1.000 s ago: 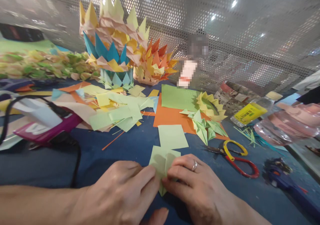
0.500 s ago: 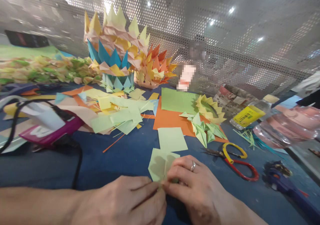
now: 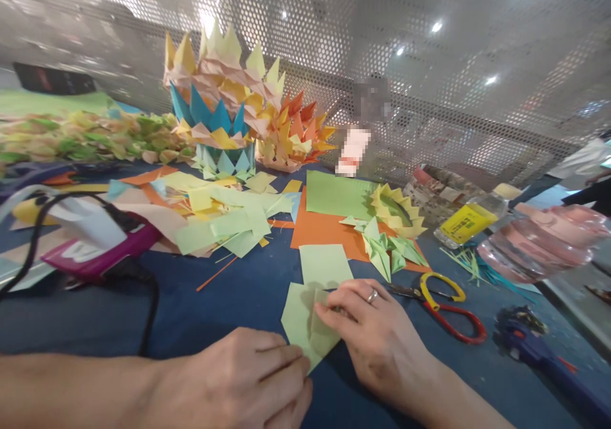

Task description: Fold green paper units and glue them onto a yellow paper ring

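Folded green paper (image 3: 301, 321), lower centre: right hand (image 3: 372, 333) has shifted up along its right flap, fingers curled, suggesting creasing continues; left hand (image 3: 252, 378) bunches fingers at the lower edge. Neither pinch is verifiable.

scissors (image 3: 429, 302) — yellow-and-red handles | pink bottle (image 3: 529, 246) (see-through body) | blue glue gun (image 3: 537, 352) | magenta power strip (image 3: 128, 244)

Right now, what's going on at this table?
A person is handling a partly folded pale green paper on a blue tabletop. The right hand has its fingers at the folded right side; the left hand is at the lower left edge. A flat pale green square lies just beyond, scissors to the right, and pointed paper pieces stand behind.
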{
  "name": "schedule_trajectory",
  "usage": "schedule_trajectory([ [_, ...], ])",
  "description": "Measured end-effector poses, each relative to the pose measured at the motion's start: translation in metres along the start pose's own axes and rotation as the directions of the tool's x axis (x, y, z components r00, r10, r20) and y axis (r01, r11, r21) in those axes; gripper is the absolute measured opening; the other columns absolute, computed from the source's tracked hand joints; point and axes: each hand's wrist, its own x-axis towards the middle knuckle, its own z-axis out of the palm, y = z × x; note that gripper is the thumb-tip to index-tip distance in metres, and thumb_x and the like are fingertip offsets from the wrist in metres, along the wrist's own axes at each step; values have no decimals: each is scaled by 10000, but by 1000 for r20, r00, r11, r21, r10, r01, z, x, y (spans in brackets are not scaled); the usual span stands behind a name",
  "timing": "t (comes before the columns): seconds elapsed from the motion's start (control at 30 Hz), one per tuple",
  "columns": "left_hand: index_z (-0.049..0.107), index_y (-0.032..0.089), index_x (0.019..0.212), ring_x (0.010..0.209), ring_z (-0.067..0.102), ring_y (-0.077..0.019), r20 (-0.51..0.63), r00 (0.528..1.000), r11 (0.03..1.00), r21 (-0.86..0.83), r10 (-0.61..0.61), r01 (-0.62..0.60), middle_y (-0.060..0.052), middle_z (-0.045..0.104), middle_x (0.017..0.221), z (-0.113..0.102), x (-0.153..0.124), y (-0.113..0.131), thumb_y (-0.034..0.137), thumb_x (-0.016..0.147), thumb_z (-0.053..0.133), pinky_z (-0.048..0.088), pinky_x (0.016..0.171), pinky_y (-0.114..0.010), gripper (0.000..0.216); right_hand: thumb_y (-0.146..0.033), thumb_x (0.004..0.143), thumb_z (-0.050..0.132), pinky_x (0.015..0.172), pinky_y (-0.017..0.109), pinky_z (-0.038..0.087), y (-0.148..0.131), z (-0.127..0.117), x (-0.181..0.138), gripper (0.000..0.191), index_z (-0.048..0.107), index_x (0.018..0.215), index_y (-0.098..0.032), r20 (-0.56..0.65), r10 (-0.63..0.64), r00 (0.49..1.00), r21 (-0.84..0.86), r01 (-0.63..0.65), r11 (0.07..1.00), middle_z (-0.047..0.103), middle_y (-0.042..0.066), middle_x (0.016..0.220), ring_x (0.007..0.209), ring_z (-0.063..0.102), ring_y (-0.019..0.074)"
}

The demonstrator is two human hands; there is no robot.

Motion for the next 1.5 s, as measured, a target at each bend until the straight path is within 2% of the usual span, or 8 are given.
schedule_trajectory([
  [0.2,690,113,971,784,695,-196,-28,999,997,-65,38,-40,-97,739,843,-6,6,-6,191,903,517,586,800,-301,202,-95,948,406,816,396,486,1,2,2,315,619,1167,-172,-66,289,955,110,-281,953,663,77,1005,914,572,213],
  [0.43,690,114,852,760,694,-176,-53,998,994,-96,39,-44,-95,739,865,-9,13,-6,217,950,512,586,774,-273,228,-220,990,415,901,445,493,-1,6,3,257,567,1195,-190,49,410,911,210,-411,887,646,76,1065,993,589,222],
  [0.6,689,119,812,698,683,-157,-91,993,994,-76,72,-79,-70,726,782,-8,19,-9,227,955,535,580,718,-241,236,-226,990,421,942,434,463,-2,4,2,221,574,1149,-225,66,408,911,269,-410,871,655,50,1057,990,598,201],
  [0.77,684,139,781,662,669,-143,-93,992,993,-77,86,-93,-58,721,771,-8,19,-10,223,951,540,582,718,-237,238,-256,982,452,926,464,441,0,4,2,227,566,1175,-225,86,400,913,195,-409,892,615,67,1122,1036,545,237],
  [0.97,686,137,786,673,672,-149,-75,993,992,-83,88,-94,-53,717,765,-10,18,-9,210,944,552,590,693,-240,220,-249,982,442,906,470,433,-1,6,3,220,558,1168,-236,89,448,890,233,-456,859,641,37,986,955,559,221],
  [1.07,688,148,801,656,665,-145,-76,993,993,-71,88,-94,-48,712,746,-11,19,-9,209,948,545,588,686,-236,214,-253,982,446,907,466,437,-1,5,4,208,574,1145,-238,94,464,881,257,-471,844,648,33,988,956,572,216],
  [1.33,685,140,813,662,658,-144,-63,994,991,-88,93,-98,-41,706,748,-9,20,-12,204,950,542,579,675,-237,208,-287,980,467,925,504,429,-5,0,6,292,599,1239,-257,125,344,931,156,-361,919,570,94,1164,1110,500,278],
  [1.5,676,133,785,672,661,-148,-76,994,992,-94,81,-88,-47,702,750,-7,18,-11,203,942,553,580,674,-241,212,-253,977,480,934,469,417,-4,2,5,221,622,1146,-246,107,331,938,202,-346,916,585,71,1129,1109,485,257],
])
